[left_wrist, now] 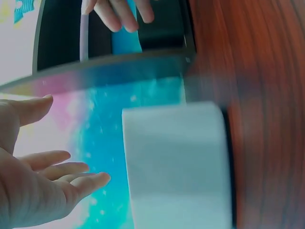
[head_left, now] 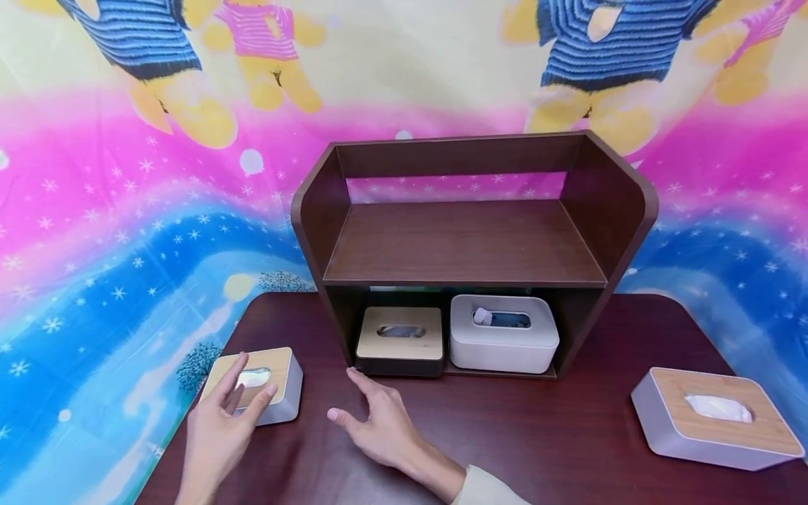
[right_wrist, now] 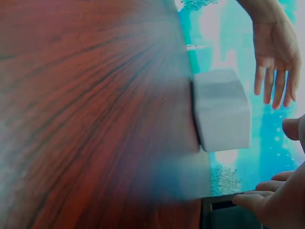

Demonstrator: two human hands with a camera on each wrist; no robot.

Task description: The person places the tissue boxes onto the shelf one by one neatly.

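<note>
If the left grip swept lower, its fingers could knock the small tissue box just below, perhaps off the tabletop. Both grips are empty, thumbs and fingers apart; the left points forward, the right grip slants leftward, a dark box just beyond it.

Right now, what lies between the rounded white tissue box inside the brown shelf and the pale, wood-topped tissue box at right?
The head view shows the shelf's right side panel, then bare reddish tabletop up to the wood-topped box.
</note>
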